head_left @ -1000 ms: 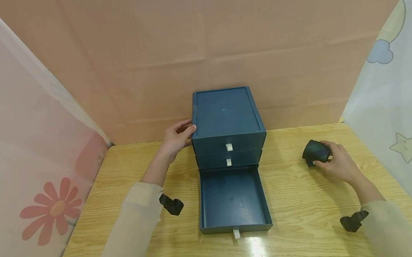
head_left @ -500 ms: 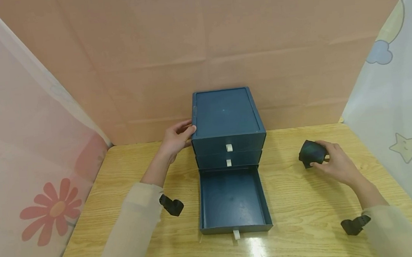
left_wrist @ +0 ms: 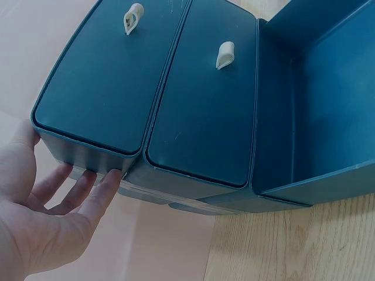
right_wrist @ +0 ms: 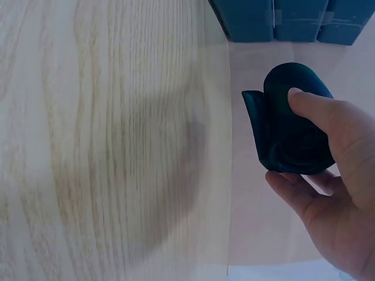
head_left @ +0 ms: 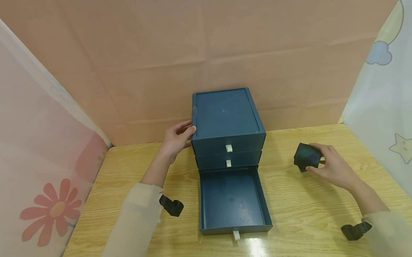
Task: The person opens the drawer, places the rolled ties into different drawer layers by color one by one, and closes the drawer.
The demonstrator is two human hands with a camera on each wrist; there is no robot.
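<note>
Rolled dark cloth (head_left: 307, 156) sits in right hand (head_left: 330, 164), fingers curled round it, just above table (head_left: 310, 209), right of drawer unit (head_left: 226, 126). Left hand (head_left: 175, 139), fingers straight & spread, rests on unit's left side. Bottom drawer (head_left: 233, 200) pulled out.

Light wooden table (head_left: 310, 201), plain pink backdrop (head_left: 197, 42), sheer printed curtains (head_left: 17, 142) on both sides.

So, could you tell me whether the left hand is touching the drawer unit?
Touching. The left wrist view shows the left hand with its fingertips against the lower edge of the drawer unit and its thumb on the corner.
</note>
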